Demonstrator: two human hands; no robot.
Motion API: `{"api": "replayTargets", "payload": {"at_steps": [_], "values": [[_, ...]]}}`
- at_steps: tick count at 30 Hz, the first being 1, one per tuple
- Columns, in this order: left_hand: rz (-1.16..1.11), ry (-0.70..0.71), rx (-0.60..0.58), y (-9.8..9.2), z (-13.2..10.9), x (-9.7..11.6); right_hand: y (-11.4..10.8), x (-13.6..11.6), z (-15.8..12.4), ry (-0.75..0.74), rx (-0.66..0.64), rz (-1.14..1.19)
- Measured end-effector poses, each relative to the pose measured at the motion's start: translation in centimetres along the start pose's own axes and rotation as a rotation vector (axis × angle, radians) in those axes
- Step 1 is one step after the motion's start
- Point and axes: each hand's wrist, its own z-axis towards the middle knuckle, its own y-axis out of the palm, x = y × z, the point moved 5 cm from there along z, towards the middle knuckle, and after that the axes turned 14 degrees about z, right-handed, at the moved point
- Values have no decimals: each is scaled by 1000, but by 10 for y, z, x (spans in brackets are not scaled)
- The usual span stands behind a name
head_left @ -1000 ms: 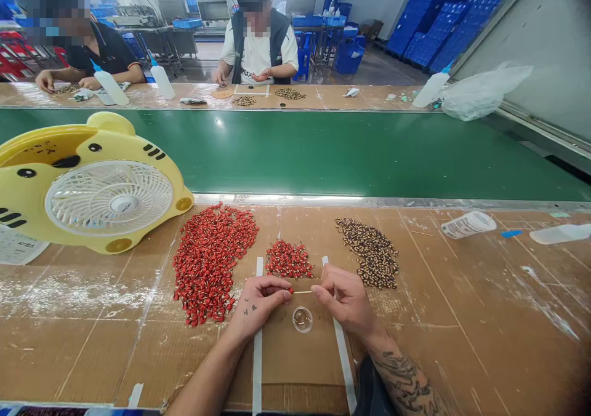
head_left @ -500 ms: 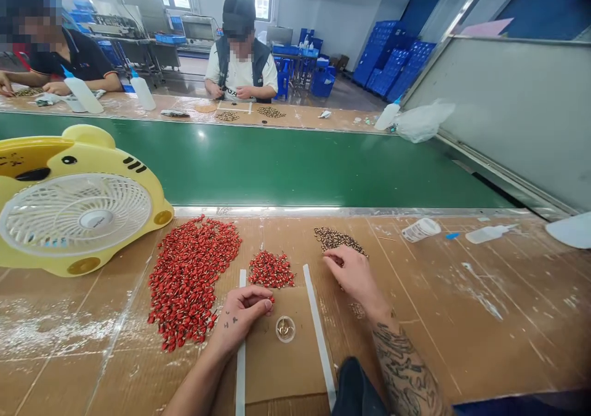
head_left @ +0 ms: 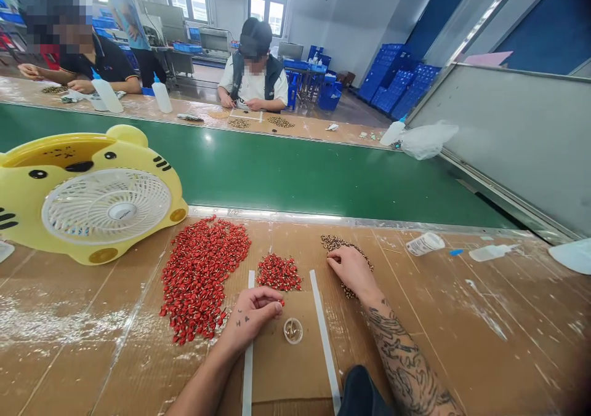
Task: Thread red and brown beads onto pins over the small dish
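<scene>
My left hand (head_left: 252,319) rests on the cardboard-covered bench with its fingers curled, pinching a small red part at the fingertips. My right hand (head_left: 351,268) lies over a pile of small brown parts (head_left: 335,243), fingertips pinched together in it; what they hold is hidden. A small heap of red parts (head_left: 278,272) sits between the two hands. A large heap of red parts (head_left: 203,273) spreads to the left. A little clear round dish (head_left: 292,330) stands just right of my left hand, between two white tape strips (head_left: 324,341).
A yellow tiger-shaped desk fan (head_left: 92,194) lies at the left. A green conveyor belt (head_left: 295,170) runs across. A white jar (head_left: 425,244) and squeeze bottle (head_left: 489,253) lie at the right. Two people work across the belt, with bottles and part piles.
My right hand left the spot beside my left hand and reached right onto the brown pile. The thin pin between the hands is gone. The view shifted.
</scene>
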Motion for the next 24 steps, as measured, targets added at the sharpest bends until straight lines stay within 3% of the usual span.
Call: {"api": "replayTargets", "payload": {"at_steps": [5,8,12,15,18,24], "values": [[-26,9,-3,1,-1,-1,-3,-9,-6,-23,17,109],[-72,49,38,-1,0,0,6,-25,-23,-37,-10,249],[-83,121,130,-6,0,2,33,-61,-49,-50,-102,774],[-33,211,198,-10,-3,6,49,-84,-60,-52,-114,966],[63,337,263,-13,-7,12,55,-96,-63,-93,-100,965],[221,536,311,-12,-14,25,44,-109,-67,-270,-33,813]]}}
